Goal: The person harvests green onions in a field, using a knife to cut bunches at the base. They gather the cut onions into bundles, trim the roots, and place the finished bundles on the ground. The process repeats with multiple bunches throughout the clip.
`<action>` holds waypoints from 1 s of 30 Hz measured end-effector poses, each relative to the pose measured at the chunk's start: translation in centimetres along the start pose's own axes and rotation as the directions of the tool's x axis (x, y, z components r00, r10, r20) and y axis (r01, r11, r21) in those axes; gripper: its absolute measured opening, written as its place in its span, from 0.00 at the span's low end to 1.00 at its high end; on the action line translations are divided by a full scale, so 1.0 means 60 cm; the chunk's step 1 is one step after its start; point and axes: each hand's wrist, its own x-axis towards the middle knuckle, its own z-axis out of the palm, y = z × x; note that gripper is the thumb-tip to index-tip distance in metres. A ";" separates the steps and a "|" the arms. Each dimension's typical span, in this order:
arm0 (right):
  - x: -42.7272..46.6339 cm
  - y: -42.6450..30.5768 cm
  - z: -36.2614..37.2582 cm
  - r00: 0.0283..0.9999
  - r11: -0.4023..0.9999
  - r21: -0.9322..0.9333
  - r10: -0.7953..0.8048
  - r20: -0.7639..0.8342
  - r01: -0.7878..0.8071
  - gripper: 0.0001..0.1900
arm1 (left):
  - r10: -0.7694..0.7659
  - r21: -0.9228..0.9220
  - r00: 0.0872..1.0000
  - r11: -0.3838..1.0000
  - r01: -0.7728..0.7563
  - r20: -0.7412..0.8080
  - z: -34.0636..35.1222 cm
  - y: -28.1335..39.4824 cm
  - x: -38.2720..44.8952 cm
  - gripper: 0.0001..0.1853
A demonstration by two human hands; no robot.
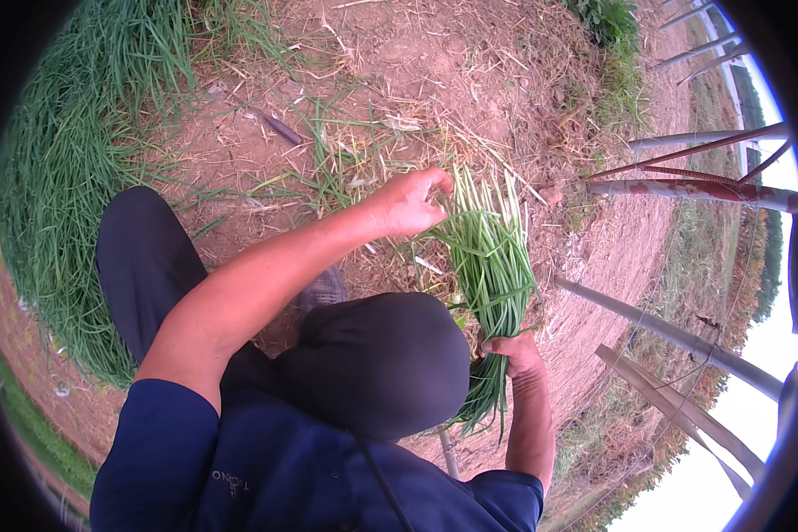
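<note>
A bunch of long green chive-like stalks with pale cut ends hangs over the soil in front of my right knee. My right hand is closed around its leafy green part, and the leaf tips droop below the fist. At the pale stem end, my left hand is beside the bunch with thumb and forefinger curled. Whether a stalk is pinched between those fingers cannot be made out. One loose blade crosses the bunch near my left thumb.
A large heap of the same green stalks lies at the left. A dark tool handle rests on straw-littered soil. Metal posts, a slanting pipe and thin wires stand at the right.
</note>
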 end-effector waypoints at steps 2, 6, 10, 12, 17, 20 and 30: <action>0.004 -0.005 0.006 1.000 1.000 -0.011 -0.003 -0.003 0.003 0.25 | 0.089 0.071 0.995 0.994 -0.086 -0.042 0.005 -0.008 0.001 0.20; 0.011 -0.011 0.023 0.999 0.998 0.052 -0.026 0.038 0.024 0.24 | 0.019 0.012 0.999 1.000 -0.019 -0.043 0.012 -0.013 0.006 0.21; 0.019 -0.010 0.021 1.000 1.000 0.002 -0.013 0.027 0.013 0.22 | -0.224 -0.088 0.964 0.967 0.238 0.141 0.008 0.009 0.007 0.17; 0.021 -0.012 0.023 1.000 0.999 -0.049 0.005 0.017 -0.004 0.23 | -0.144 0.046 0.987 0.989 0.141 0.073 0.011 0.001 0.006 0.15; 0.023 -0.011 0.026 0.999 0.999 -0.001 -0.034 0.033 0.034 0.23 | 0.084 0.386 0.981 0.923 -0.010 -0.176 0.006 -0.022 0.002 0.14; 0.009 -0.005 0.020 0.999 0.998 0.057 -0.017 0.033 0.015 0.24 | 0.210 0.486 0.865 0.873 0.043 -0.455 -0.028 -0.018 0.019 0.12; -0.007 0.016 -0.004 0.996 0.964 0.259 -0.078 0.042 0.064 0.25 | -0.127 0.896 0.964 0.358 0.263 -0.232 -0.184 -0.161 -0.035 0.09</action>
